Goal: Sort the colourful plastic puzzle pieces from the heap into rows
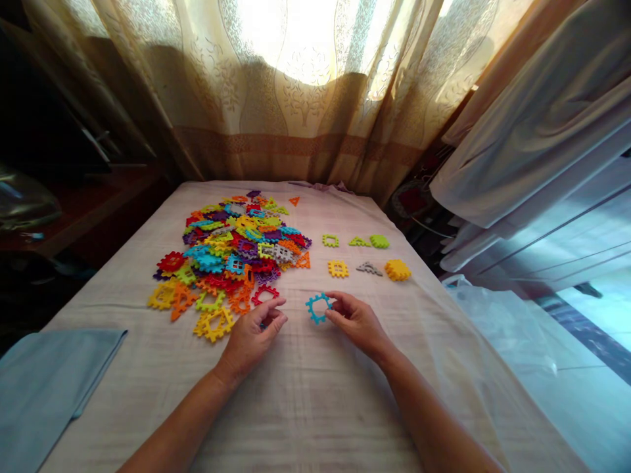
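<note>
My right hand [359, 323] pinches a blue toothed plastic building piece [310, 311] with a large hole in its middle, held at its right edge just above the sheet. My left hand [256, 334] is at the near right side of a heap of colourful interlocking pieces [236, 240], its thumb and forefinger apart. A speck of blue shows between those fingers; I cannot tell what it is. Close by the left hand lie a red ring-like piece [266, 293] and a yellow piece with a hole [215, 324].
On the right lie a lime square frame [330, 241], a lime triangle [359, 242], a lime stack [379, 242], a yellow window square [338, 269], a grey triangular piece [369, 268] and a yellow stack [397, 270]. Blue cloth [59, 381] lies left; curtains [296, 112] hang behind.
</note>
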Demonstrator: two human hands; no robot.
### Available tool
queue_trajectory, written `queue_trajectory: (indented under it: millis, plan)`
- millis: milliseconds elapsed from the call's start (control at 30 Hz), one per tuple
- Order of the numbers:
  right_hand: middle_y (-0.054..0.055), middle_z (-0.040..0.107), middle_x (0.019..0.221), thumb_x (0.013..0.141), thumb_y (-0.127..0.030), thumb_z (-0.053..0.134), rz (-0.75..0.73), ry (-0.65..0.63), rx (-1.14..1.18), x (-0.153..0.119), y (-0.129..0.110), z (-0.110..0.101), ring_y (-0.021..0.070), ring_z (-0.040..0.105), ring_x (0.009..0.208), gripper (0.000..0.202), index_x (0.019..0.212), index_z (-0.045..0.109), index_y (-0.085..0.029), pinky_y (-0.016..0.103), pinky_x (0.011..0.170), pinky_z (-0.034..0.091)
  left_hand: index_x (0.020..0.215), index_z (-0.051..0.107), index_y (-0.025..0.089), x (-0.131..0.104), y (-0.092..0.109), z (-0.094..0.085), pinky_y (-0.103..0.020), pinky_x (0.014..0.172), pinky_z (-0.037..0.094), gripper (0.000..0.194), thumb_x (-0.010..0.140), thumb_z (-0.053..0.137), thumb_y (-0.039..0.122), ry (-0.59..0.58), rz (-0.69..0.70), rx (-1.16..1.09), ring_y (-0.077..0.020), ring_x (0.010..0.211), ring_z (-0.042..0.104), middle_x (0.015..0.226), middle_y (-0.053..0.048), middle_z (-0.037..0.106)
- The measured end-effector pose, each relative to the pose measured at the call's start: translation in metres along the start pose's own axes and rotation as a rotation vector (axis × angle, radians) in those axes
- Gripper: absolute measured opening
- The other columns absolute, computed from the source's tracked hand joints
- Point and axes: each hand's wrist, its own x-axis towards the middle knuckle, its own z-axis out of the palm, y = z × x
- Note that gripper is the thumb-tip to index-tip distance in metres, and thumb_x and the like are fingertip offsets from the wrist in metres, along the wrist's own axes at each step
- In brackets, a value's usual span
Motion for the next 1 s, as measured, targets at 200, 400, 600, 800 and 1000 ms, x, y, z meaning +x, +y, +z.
queue_trajectory:
  millis: [200,400,600,800,1000]
  plan:
    - [-0.001,0.065,0.069,0.072,-0.044,0.062,0.102,0.316,-0.205,0.007,0.028,-0.045,0.0155,0.060,0.063,0.048,0.112,0.066,-0.018,0.029,0.065,0.048,0.109,0.068,0.021,-0.006,-0.015,-0.001,-0.025,0.066,0.054,0.033,0.083,0.058,0.040,0.116,0.087,0.077,-0.0140,0.069,0.068,0.081,-0.001,0.074]
    - [0.005,0.071,0.086,0.077,-0.040,0.056,0.270,0.443,-0.543,0.004,0.045,-0.077,0.0182,0.064,0.071,0.042,0.112,0.068,-0.019,0.030,0.066,0.049,0.102,0.070,0.021,-0.005,-0.012,-0.006,-0.021,0.057,0.053,0.029,0.085,0.055,0.040,0.207,0.122,0.120,-0.0122,0.061,0.066,0.085,-0.002,0.075]
    - [0.011,0.066,0.114,0.081,-0.041,0.056,0.070,0.360,-0.832,0.000,0.043,-0.071,0.0240,0.063,0.098,0.044,0.118,0.065,-0.018,0.037,0.086,0.050,0.102,0.069,0.021,0.000,-0.021,-0.040,-0.024,0.068,0.055,0.030,0.087,0.053,0.042,0.416,0.149,0.280,-0.0141,0.070,0.068,0.093,-0.002,0.075]
    - [0.014,0.062,0.123,0.082,-0.039,0.056,-0.091,0.294,-0.943,0.003,0.052,-0.065,0.0304,0.057,0.111,0.041,0.115,0.068,-0.019,0.046,0.095,0.046,0.103,0.067,0.021,-0.013,-0.039,-0.072,-0.032,0.087,0.052,0.026,0.089,0.051,0.037,0.411,0.254,0.513,-0.0189,0.088,0.068,0.097,-0.005,0.074]
    - [0.014,0.064,0.120,0.081,-0.031,0.051,-0.154,0.353,-0.911,0.003,0.062,-0.066,0.0294,0.059,0.107,0.037,0.109,0.070,-0.018,0.046,0.093,0.047,0.114,0.065,0.026,-0.023,-0.044,-0.071,-0.043,0.102,0.042,0.036,0.084,0.060,0.044,0.099,0.473,0.662,-0.0250,0.110,0.060,0.113,-0.007,0.070]
